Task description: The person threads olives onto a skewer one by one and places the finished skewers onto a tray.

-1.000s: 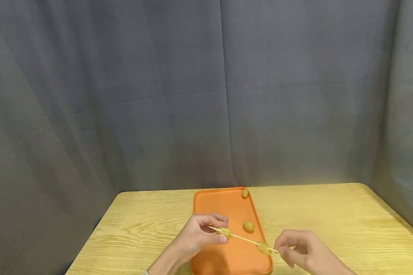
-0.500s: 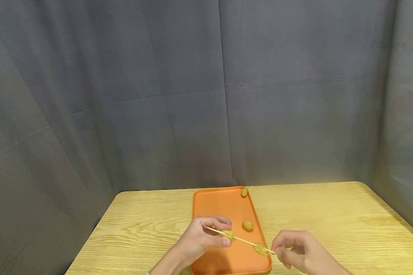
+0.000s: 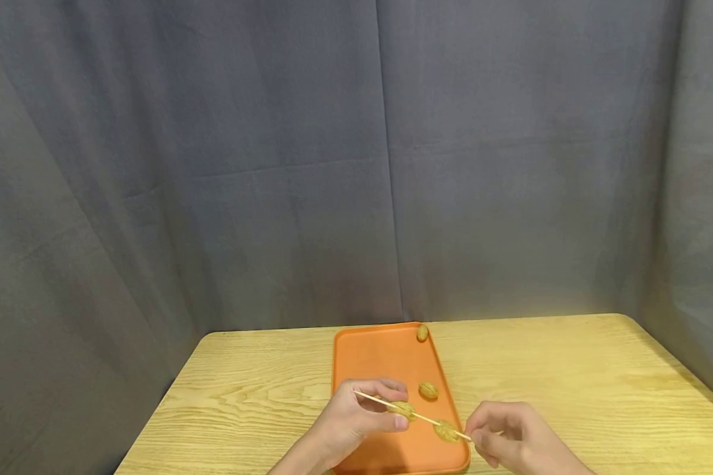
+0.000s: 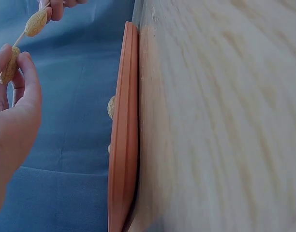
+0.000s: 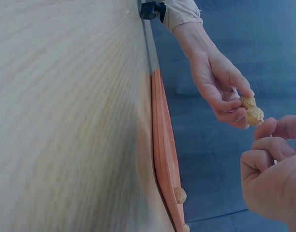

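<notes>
Left hand (image 3: 365, 419) in from the near edge of the surface (image 3: 237, 389), over the near part of the orange tray (image 3: 374, 359). Thumb and fingers nearly closed, pinching the inner piece (image 3: 405, 411), tan and ribbed, nut-like. Right hand (image 3: 508, 435) beyond the tray's right edge, toward its near right corner; thumb and fingertips pinched together on the end of a thin pale skewer (image 3: 424, 418). The skewer slants between the two hands, its free tip lying across the left hand, its other end lower. A second ribbed piece, the outer piece (image 3: 447, 432), sits on it just beside the right fingertips, above the tray near that same corner. Short bare length of stick between the two pieces. Left wrist view shows both pieces held up clear of the tray

Tray lies lengthwise on the surface, far edge close to the surface's far edge. One loose nut (image 3: 422, 333) in the tray's far right corner; another, the nearer nut (image 3: 428, 390), by its right edge, about midway along. Grey cloth (image 3: 297, 198) hangs behind the surface's far edge. Pale cuff (image 5: 183, 13) at the left wrist
</notes>
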Demonstrator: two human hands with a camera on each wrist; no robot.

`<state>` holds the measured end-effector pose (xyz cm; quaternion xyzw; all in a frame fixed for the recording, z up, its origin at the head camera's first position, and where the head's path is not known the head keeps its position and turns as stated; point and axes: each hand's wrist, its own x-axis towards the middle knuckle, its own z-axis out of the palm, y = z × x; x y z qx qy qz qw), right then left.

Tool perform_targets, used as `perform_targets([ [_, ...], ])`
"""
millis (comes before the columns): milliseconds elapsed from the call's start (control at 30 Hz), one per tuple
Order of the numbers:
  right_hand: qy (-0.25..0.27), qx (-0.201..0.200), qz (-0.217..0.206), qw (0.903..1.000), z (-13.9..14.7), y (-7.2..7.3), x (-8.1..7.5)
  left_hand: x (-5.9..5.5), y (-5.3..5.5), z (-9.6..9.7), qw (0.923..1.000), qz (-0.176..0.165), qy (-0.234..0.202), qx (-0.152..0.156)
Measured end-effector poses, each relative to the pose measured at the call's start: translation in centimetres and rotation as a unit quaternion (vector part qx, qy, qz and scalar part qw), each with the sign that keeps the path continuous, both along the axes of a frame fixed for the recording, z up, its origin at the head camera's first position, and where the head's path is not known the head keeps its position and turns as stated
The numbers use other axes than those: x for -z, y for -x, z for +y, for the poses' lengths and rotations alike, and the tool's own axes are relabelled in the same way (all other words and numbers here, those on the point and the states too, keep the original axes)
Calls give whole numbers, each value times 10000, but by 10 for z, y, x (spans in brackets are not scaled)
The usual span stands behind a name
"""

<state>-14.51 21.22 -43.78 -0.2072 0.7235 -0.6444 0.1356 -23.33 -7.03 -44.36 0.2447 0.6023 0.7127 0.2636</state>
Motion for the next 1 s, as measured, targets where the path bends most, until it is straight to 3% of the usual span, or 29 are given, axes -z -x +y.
perform_targets([
  [300,577,-326,23,9978,-4,2,5,3,-5,5,9996,-63,-271,65],
  [467,833,-489,-197,9951,-8,2,8,7,-8,7,9996,-134,-200,117],
  [733,774,-327,-345,9959,-11,1,12,11,-6,8,9991,-259,-78,337],
  [1000,517,21,-334,9981,-13,2,10,10,-3,6,9958,-424,-584,564],
])
